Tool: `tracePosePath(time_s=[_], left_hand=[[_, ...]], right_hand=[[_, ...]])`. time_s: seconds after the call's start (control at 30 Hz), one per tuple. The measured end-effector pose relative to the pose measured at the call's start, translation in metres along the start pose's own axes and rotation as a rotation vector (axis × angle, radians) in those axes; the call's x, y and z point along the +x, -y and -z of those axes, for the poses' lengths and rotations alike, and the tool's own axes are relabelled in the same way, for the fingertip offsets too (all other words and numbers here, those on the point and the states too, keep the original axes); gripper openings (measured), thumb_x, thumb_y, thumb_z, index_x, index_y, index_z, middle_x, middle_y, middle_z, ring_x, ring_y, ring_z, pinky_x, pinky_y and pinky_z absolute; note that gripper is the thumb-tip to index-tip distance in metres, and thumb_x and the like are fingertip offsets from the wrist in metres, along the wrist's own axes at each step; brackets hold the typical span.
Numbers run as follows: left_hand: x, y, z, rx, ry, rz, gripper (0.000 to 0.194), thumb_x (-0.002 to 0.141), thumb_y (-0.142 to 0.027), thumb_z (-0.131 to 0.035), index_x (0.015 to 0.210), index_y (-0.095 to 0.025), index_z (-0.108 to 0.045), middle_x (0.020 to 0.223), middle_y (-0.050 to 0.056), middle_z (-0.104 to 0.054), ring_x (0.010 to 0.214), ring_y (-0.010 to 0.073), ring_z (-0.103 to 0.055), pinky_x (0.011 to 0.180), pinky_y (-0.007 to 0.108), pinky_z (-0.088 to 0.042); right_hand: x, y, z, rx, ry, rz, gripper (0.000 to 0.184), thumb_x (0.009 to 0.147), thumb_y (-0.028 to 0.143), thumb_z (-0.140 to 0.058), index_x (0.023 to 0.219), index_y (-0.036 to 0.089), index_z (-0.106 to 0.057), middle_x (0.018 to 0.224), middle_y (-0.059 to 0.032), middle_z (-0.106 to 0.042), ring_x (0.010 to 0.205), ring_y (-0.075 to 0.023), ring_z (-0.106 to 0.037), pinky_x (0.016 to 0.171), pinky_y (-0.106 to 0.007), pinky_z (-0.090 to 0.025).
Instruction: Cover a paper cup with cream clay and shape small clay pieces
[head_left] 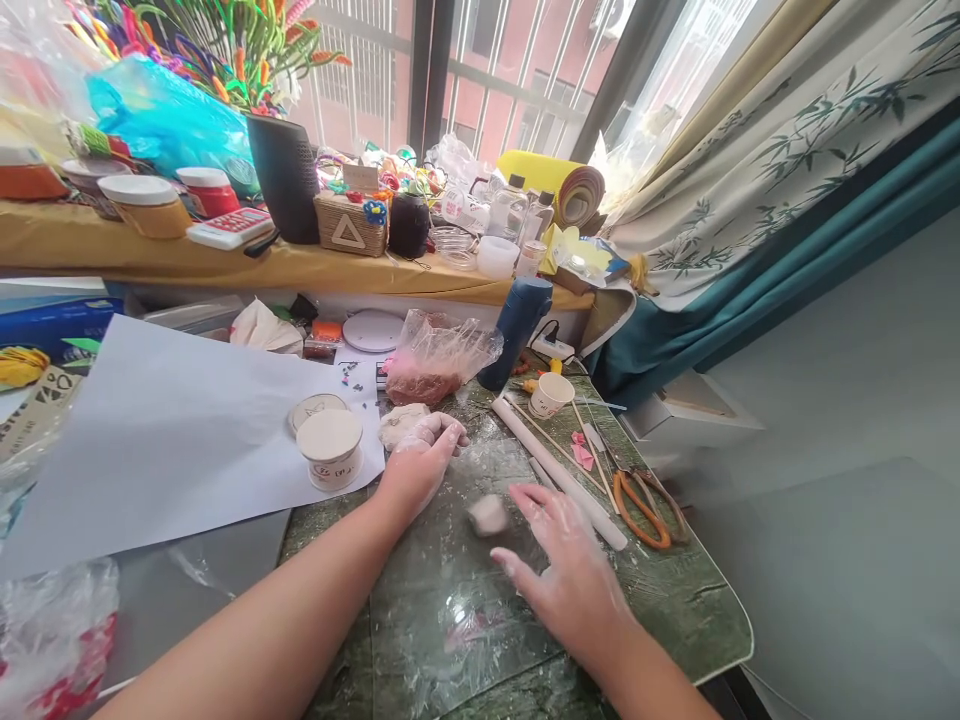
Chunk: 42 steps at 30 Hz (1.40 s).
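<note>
White clay lump (488,514) lies on the green worktop (675,600), just left of the right hand's (564,560) spread, empty fingertips and nearer to it than to the left hand (420,462). That hand rests loosely curled against a second, larger dough mass (399,423). Two lumps, two paper cups (331,447), one rolling pin (559,473), one pair of scissors (643,500).

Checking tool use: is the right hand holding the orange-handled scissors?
No, the scissors lie on the green mat, apart from the open right hand, which reaches toward a small clay lump.
</note>
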<state>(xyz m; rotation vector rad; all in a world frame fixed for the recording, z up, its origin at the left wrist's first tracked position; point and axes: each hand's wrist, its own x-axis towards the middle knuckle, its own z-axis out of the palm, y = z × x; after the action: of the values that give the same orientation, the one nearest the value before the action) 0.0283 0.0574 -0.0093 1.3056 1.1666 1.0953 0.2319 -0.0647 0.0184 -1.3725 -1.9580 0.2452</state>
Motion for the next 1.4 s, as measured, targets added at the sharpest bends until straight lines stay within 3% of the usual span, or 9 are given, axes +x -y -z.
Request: tracePosePath(time_s=[0.27,0.4,0.63,0.7,0.77,0.83,1.1,1.23,1.4], left_hand=[[0.001,0.002,0.001,0.032,0.015,-0.044,0.025,0.090,-0.043,-0.055,0.081,-0.021,-0.063,0.083,0.001,-0.069,0.076,0.0177,-0.062,0.077,0.030,-0.048],[0.001,0.002,0.001,0.010,0.002,-0.037,0.024,0.089,-0.042,-0.056,0.080,-0.021,-0.063,0.082,0.002,-0.069,0.076,0.0177,-0.063,0.076,0.030,-0.050],[0.000,0.003,0.002,0.046,0.016,-0.020,0.026,0.093,-0.043,-0.052,0.083,-0.022,-0.063,0.085,0.002,-0.070,0.078,0.0173,-0.062,0.077,0.030,-0.048],[0.000,0.003,0.002,0.033,0.017,-0.017,0.026,0.092,-0.043,-0.052,0.083,-0.021,-0.063,0.085,0.002,-0.070,0.078,0.0179,-0.062,0.077,0.031,-0.048],[0.001,0.002,0.002,0.023,0.009,-0.009,0.026,0.091,-0.043,-0.053,0.082,-0.021,-0.063,0.083,0.002,-0.070,0.077,0.0182,-0.062,0.076,0.031,-0.049],[0.001,0.002,0.002,0.017,0.002,-0.001,0.025,0.090,-0.043,-0.054,0.081,-0.021,-0.063,0.082,0.002,-0.070,0.077,0.0183,-0.062,0.076,0.031,-0.049],[0.000,-0.001,0.001,0.073,0.008,-0.021,0.024,0.091,-0.041,-0.054,0.082,-0.021,-0.063,0.083,0.001,-0.070,0.077,0.0185,-0.062,0.077,0.031,-0.048],[0.000,0.001,0.002,0.089,-0.003,-0.029,0.023,0.091,-0.041,-0.054,0.082,-0.022,-0.064,0.083,0.001,-0.071,0.078,0.0182,-0.063,0.078,0.030,-0.048],[0.003,0.007,0.001,0.027,0.013,-0.028,0.025,0.090,-0.044,-0.054,0.083,-0.022,-0.064,0.084,0.002,-0.071,0.077,0.0178,-0.062,0.077,0.030,-0.049]], right_hand=[[-0.007,0.004,-0.063,-0.108,0.062,-0.191,0.057,0.085,0.035,-0.072,0.137,0.020,-0.052,0.126,-0.0146,-0.064,0.118,-0.0341,-0.061,0.101,-0.053,-0.052],[0.005,0.002,-0.057,0.022,0.003,-0.272,0.037,0.092,0.030,-0.063,0.127,0.022,-0.057,0.118,-0.0123,-0.068,0.109,-0.0298,-0.065,0.096,-0.049,-0.054],[0.027,0.019,0.026,0.382,-0.885,-0.048,0.039,0.088,0.038,-0.067,0.123,0.023,-0.057,0.116,-0.0098,-0.064,0.099,-0.0255,-0.064,0.092,-0.045,-0.051],[0.019,0.016,0.022,0.311,-0.762,0.006,0.035,0.090,0.042,-0.063,0.121,0.025,-0.059,0.109,-0.0080,-0.065,0.094,-0.0256,-0.064,0.089,-0.046,-0.052],[0.004,0.004,0.003,0.126,-0.261,0.007,0.032,0.092,0.043,-0.062,0.119,0.026,-0.062,0.112,-0.0092,-0.067,0.102,-0.0288,-0.066,0.089,-0.048,-0.054],[-0.011,-0.009,-0.019,-0.012,-0.045,-0.035,0.029,0.093,0.038,-0.062,0.120,0.026,-0.061,0.125,-0.0116,-0.064,0.115,-0.0311,-0.063,0.095,-0.051,-0.053],[-0.003,0.005,-0.062,-0.037,0.064,-0.130,0.063,0.084,0.029,-0.073,0.141,0.022,-0.046,0.132,-0.0139,-0.062,0.122,-0.0339,-0.058,0.105,-0.057,-0.048],[0.009,0.006,-0.063,0.072,0.123,-0.141,0.035,0.086,0.024,-0.071,0.120,0.024,-0.062,0.116,-0.0087,-0.069,0.110,-0.0298,-0.063,0.098,-0.050,-0.052],[0.022,0.011,-0.006,0.496,-0.341,-0.261,0.029,0.101,0.045,-0.049,0.115,0.023,-0.063,0.097,-0.0064,-0.071,0.085,-0.0225,-0.069,0.077,-0.038,-0.055]])
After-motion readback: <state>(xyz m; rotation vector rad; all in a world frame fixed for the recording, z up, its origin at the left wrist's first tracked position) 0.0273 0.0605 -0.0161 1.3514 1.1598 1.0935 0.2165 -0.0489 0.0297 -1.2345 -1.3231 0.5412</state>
